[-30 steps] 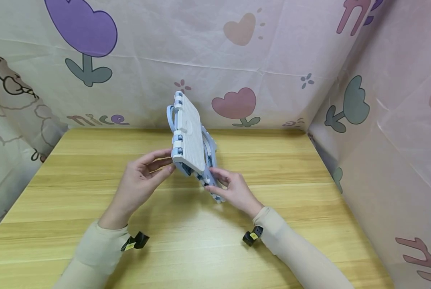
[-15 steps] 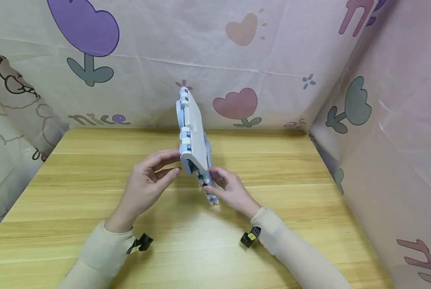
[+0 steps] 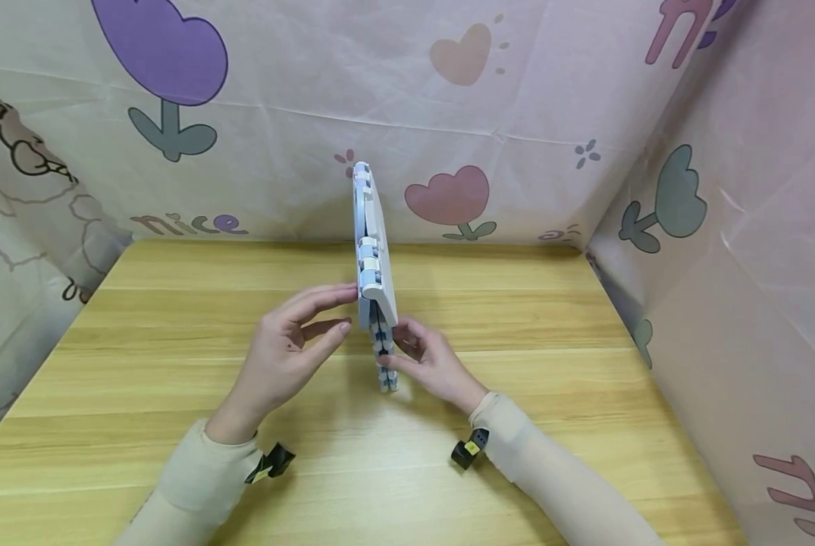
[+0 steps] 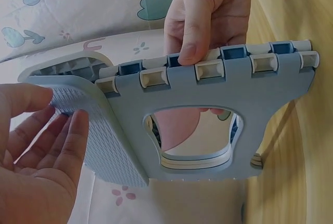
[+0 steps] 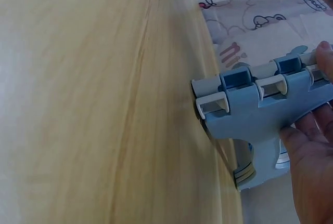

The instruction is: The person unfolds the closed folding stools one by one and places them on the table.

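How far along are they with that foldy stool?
Done: the folding stool has its legs flat together. In hand: the right hand grips the legs; the left hand is by the top panels. To do: those panels gape apart, so, if it's being folded, pressing them together probably remains.

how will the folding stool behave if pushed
The folding stool would probably feel stiff: its panels look like moulded plastic. The hinge knuckles suggest it could fold or swing rather than stay rigid. Upright and narrow in the head view, it may tip sideways.
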A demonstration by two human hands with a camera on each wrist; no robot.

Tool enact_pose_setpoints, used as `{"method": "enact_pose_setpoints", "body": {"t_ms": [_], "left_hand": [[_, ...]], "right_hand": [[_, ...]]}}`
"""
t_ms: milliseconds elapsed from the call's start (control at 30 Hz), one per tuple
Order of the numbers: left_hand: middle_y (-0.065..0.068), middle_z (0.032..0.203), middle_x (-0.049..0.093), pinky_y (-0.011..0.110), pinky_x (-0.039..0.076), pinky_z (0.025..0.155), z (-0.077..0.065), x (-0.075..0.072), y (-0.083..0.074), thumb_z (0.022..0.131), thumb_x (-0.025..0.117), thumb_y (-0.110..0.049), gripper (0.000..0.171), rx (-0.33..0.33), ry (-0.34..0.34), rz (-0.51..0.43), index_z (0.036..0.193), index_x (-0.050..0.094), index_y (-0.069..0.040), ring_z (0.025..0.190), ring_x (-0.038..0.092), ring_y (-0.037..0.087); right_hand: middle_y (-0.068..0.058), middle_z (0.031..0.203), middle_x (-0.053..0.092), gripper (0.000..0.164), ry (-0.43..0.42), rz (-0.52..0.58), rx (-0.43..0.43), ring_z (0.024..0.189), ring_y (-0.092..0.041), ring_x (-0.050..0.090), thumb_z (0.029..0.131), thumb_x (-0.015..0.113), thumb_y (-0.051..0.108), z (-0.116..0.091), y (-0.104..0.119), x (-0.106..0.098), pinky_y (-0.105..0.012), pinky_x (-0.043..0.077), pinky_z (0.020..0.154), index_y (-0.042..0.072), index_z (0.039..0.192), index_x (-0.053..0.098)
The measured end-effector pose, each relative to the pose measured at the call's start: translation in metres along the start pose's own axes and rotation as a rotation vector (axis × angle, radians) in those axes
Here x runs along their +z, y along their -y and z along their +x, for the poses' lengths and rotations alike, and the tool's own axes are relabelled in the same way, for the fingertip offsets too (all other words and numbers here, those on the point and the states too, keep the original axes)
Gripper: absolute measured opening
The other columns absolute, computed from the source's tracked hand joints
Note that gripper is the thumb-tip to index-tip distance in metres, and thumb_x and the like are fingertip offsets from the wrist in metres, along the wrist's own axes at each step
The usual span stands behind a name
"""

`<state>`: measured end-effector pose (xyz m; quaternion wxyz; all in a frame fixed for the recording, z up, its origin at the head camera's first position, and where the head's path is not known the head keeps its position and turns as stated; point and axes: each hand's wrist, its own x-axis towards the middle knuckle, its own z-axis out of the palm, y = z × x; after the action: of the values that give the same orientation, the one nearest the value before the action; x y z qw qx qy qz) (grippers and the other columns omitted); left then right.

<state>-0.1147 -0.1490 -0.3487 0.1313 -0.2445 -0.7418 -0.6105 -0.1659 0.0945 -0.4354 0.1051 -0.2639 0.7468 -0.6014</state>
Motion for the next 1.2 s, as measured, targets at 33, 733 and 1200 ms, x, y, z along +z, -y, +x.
{"method": "enact_pose_setpoints", "body": {"t_ms": [33,733,1200], "left_hand": [[0.013,0.143,0.069,0.028,0.061,0.1,0.0,0.0,0.0,0.095,0.072,0.013,0.044,0.002,0.002,0.002,0.136,0.071,-0.003,0.128,0.069,0.011],[0.011,0.134,0.074,0.026,0.063,0.096,-0.001,0.006,0.017,0.095,0.076,0.006,0.039,-0.025,0.028,0.082,0.132,0.073,-0.004,0.122,0.071,0.009],[0.015,0.132,0.074,0.028,0.064,0.094,0.001,0.012,0.026,0.095,0.078,0.003,0.038,-0.102,0.049,0.084,0.132,0.07,-0.002,0.119,0.074,0.032]], "right_hand": [[-0.021,0.139,0.069,0.053,0.002,0.0,-0.003,0.137,-0.036,0.065,0.096,0.078,0.008,0.0,0.0,0.0,-0.038,0.043,0.124,0.002,0.145,0.057],[-0.02,0.137,0.069,0.058,0.0,-0.002,0.01,0.133,-0.034,0.067,0.097,0.079,0.008,-0.001,-0.003,0.003,-0.041,0.043,0.125,0.005,0.149,0.054],[-0.018,0.139,0.069,0.062,-0.001,-0.01,0.026,0.135,-0.034,0.066,0.096,0.08,0.01,-0.003,-0.005,-0.001,-0.043,0.042,0.126,0.008,0.152,0.053]]}}
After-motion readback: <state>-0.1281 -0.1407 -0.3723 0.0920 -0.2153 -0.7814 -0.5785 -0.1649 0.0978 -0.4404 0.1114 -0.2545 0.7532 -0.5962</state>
